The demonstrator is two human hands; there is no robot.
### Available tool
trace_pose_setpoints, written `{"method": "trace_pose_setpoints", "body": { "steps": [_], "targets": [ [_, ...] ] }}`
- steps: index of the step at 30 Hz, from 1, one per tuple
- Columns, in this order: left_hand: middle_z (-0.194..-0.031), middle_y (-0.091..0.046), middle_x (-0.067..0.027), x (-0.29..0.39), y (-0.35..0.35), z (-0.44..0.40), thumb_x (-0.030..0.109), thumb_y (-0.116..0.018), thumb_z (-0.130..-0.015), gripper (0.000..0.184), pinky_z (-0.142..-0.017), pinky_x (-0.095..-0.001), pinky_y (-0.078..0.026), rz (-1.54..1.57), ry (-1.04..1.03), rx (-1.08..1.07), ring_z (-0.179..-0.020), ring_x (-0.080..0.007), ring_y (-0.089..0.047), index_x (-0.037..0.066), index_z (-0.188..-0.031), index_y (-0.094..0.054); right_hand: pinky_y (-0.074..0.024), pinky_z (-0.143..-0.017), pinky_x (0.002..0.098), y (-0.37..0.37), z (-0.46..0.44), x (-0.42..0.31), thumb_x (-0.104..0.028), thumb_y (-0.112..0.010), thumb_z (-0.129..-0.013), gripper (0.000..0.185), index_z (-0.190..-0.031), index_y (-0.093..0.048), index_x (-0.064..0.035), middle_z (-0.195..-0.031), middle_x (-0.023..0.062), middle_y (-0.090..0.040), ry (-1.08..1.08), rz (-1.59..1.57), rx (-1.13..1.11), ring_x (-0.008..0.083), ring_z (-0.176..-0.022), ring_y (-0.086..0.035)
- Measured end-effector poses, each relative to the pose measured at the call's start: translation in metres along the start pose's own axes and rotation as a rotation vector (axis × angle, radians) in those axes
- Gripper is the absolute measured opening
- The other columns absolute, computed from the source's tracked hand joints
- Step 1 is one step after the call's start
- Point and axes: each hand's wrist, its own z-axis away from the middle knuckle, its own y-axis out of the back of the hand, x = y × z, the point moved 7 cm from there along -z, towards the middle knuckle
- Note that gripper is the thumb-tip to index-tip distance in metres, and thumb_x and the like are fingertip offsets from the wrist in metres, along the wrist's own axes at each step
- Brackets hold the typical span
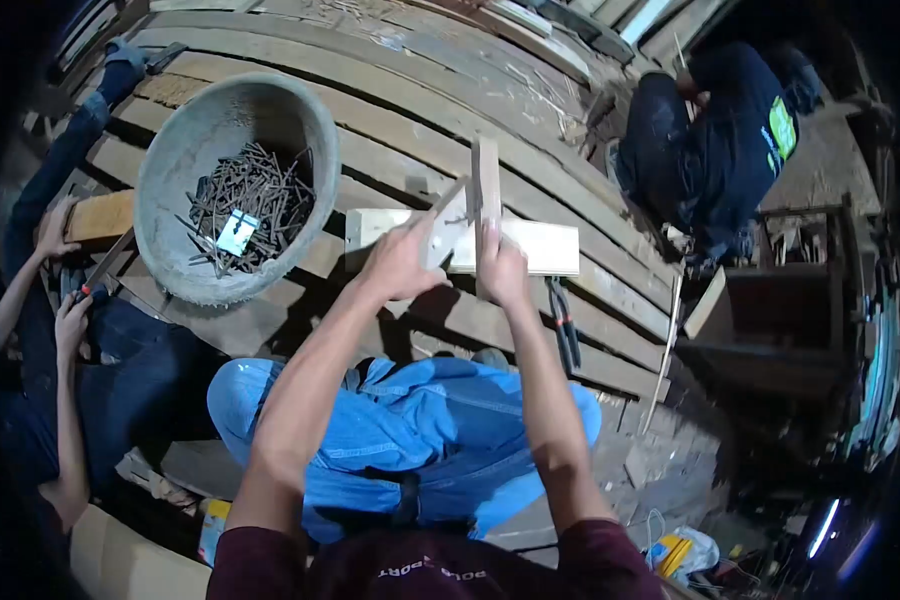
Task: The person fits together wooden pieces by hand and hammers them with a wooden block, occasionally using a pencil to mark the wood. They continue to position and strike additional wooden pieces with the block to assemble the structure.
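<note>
My left hand (402,262) is closed on a pale flat wooden piece (447,225) that tilts up to the right. In my right hand (501,265) is the lower end of a narrow wooden strip (486,180) standing nearly upright. The two pieces meet or nearly meet between my hands, where a small dark thing shows, too small to make out. Beneath them a pale board (545,247) lies across the slats. Pliers with dark handles (564,325) lie just below its right end.
A large grey bowl (152,215) of nails (260,190) stands left on the slatted platform (390,160). A co-worker at the left holds a wood block (100,217) and a tool. Another person (710,150) sits at the upper right. A wooden box frame (770,350) is at the right.
</note>
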Motion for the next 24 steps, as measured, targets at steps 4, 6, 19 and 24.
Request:
{"method": "trace_pose_setpoints", "body": {
  "steps": [4,6,19,24],
  "targets": [
    [-0.109,-0.068,-0.0269,-0.008,-0.002,-0.003,0.019,-0.078,-0.063,0.086,-0.092,-0.0436,-0.053,0.078,0.002,-0.03,-0.104,-0.0422,-0.066,0.002,-0.141,-0.048,-0.0464,-0.092,0.0565,0.004,-0.019,-0.018,-0.055,-0.03,-0.103,0.071,-0.106,-0.068,0.0052,-0.104,0.036,-0.064,-0.144,0.062,-0.037,0.0513,-0.106,-0.06],
    [-0.111,-0.069,-0.0259,-0.004,0.002,-0.002,0.018,-0.078,-0.062,0.088,-0.093,-0.0429,-0.053,0.099,0.029,-0.033,-0.104,-0.0412,-0.066,0.004,-0.143,-0.047,-0.0462,-0.093,0.056,-0.016,0.006,-0.012,-0.055,-0.032,-0.102,0.07,-0.107,-0.067,0.0052,-0.105,0.0369,-0.064,-0.09,0.035,-0.063,0.052,-0.107,-0.06],
    [-0.113,-0.068,-0.0269,0.003,-0.001,-0.001,0.016,-0.078,-0.061,0.087,-0.095,-0.0428,-0.052,0.04,0.051,-0.088,-0.107,-0.0401,-0.066,0.004,-0.142,-0.049,-0.0465,-0.096,0.0565,0.014,0.002,-0.02,-0.057,-0.029,-0.102,0.07,-0.114,-0.065,0.0018,-0.107,0.0309,-0.067,-0.168,0.026,-0.061,0.0488,-0.107,-0.062],
    [-0.107,-0.069,-0.0254,0.0,-0.006,0.001,0.016,-0.079,-0.061,0.088,-0.092,-0.0468,-0.053,0.052,-0.004,-0.078,-0.101,-0.0416,-0.066,0.009,-0.143,-0.049,-0.0476,-0.091,0.0573,0.0,0.042,0.004,-0.056,-0.031,-0.102,0.068,-0.112,-0.066,0.001,-0.103,0.0324,-0.067,-0.121,-0.057,-0.174,0.049,-0.104,-0.063]
  ]
}}
